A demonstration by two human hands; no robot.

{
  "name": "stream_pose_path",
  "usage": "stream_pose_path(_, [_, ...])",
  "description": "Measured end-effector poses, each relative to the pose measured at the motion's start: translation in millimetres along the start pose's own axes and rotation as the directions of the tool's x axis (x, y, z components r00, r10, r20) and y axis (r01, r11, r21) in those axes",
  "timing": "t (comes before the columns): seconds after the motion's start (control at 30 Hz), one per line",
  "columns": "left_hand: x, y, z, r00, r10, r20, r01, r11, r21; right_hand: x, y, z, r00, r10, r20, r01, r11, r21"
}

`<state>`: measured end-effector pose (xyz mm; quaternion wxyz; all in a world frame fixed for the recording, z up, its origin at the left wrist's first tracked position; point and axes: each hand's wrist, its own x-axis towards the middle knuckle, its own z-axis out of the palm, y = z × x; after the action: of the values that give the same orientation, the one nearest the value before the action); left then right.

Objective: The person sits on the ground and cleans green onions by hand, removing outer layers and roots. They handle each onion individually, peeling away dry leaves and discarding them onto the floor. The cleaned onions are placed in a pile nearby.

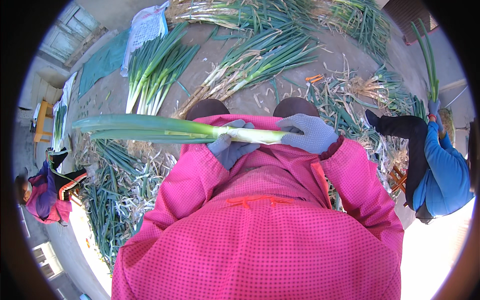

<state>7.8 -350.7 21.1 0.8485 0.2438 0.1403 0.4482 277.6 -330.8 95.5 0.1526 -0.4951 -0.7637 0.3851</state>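
A large green onion point(251, 135) lies level across my lap, its white stalk end to the right and its long green leaves to the left. My left hand point(232, 144), in a grey-blue glove, holds it near the middle, where the white part meets the leaves. My right hand point(309, 134), in a glove with pale dots, is closed around the white end, so the tip is hidden. Beyond my knees lies a pile of untrimmed green onions point(258, 63) with dry outer leaves. Cleaner green onions point(150, 82) lie in a bundle to its left.
Stripped leaves point(108, 202) cover the ground at left, and more point(337, 108) lie at right beside an orange-handled item point(314, 78). One person point(48, 191) sits at far left. Another point(442, 161) sits at right, holding green onions point(429, 63). A printed sack point(144, 33) lies beyond the cleaner bundle.
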Motion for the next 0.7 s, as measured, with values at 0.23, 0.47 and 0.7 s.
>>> stream_pose_path(0.23, [9, -11, -13, 0.934, -0.065, -0.352, 0.019, 0.991, -0.132, 18, -12, 50, 0.912, -0.308, -0.272, 0.241, 0.937, -0.251])
stream_pose_path(0.47, [10, -12, -6, 0.952, -0.049, -0.304, 0.018, 0.994, -0.104, 41, -21, 72, 0.946, -0.261, -0.194, 0.224, 0.956, -0.190])
stream_pose_path(0.7, [11, -14, -6, 0.939, -0.019, -0.345, 0.004, 0.999, -0.045, 21, -5, 80, 0.833, -0.475, -0.283, 0.416, 0.876, -0.246])
